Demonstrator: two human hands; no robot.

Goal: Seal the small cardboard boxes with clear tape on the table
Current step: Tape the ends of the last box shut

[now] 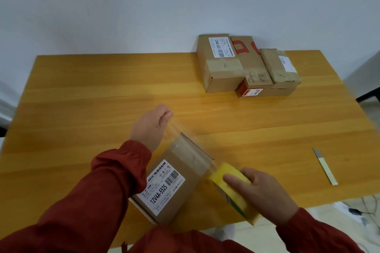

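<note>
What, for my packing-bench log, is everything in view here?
table: one, yellow-brown wood, fills the middle.
near box: one, brown with a white label, at the near edge.
far boxes: at least three, brown, grouped at the far right, already taped.
roll of tape: one, yellow, held just right of the near box.
strip of tape: one, clear, stretched from the roll over the near box.
blade: one, pale, lying on the table at right.
left hand: one, red sleeve, holds the strip's end.
right hand: one, red sleeve, grips the roll.
</note>
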